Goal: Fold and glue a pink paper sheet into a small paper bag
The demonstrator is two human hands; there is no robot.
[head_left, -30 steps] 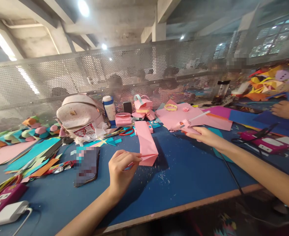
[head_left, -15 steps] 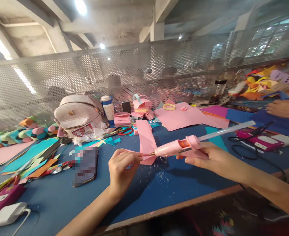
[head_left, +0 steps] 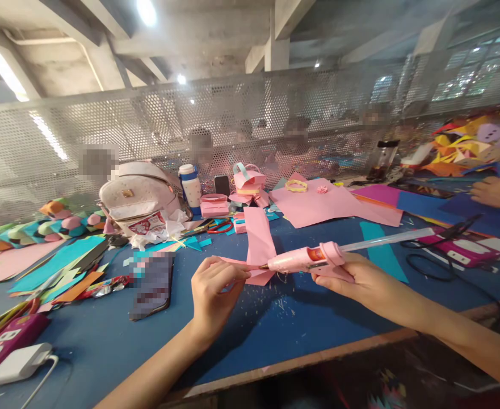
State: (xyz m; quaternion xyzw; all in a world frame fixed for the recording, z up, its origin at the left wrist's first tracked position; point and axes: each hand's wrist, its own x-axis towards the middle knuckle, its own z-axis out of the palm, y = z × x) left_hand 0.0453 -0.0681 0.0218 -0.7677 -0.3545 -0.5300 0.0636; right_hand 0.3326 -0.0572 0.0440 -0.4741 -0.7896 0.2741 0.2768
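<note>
My left hand (head_left: 214, 292) pinches the near flap of a long folded pink paper strip (head_left: 259, 241) that lies on the blue table (head_left: 275, 324). My right hand (head_left: 356, 281) grips a pink hot glue gun (head_left: 307, 258) held level, with a clear glue stick (head_left: 386, 238) jutting out behind. The gun's nozzle touches the paper flap right beside my left fingertips. A black cord (head_left: 432, 270) trails from the gun over the table toward the right.
A dark phone (head_left: 153, 284) lies left of my left hand. A pale backpack (head_left: 137, 196), a bottle (head_left: 190, 184), pink paper boxes (head_left: 247, 184) and pink sheets (head_left: 322, 204) stand behind. Coloured paper scraps (head_left: 54, 270) and power strips (head_left: 7, 338) lie left. Another person's hand (head_left: 494, 192) rests far right.
My right hand picked the glue gun up from the pink sheets at the back, brought it toward me and set its nozzle against the flap. My left hand kept its pinch.
</note>
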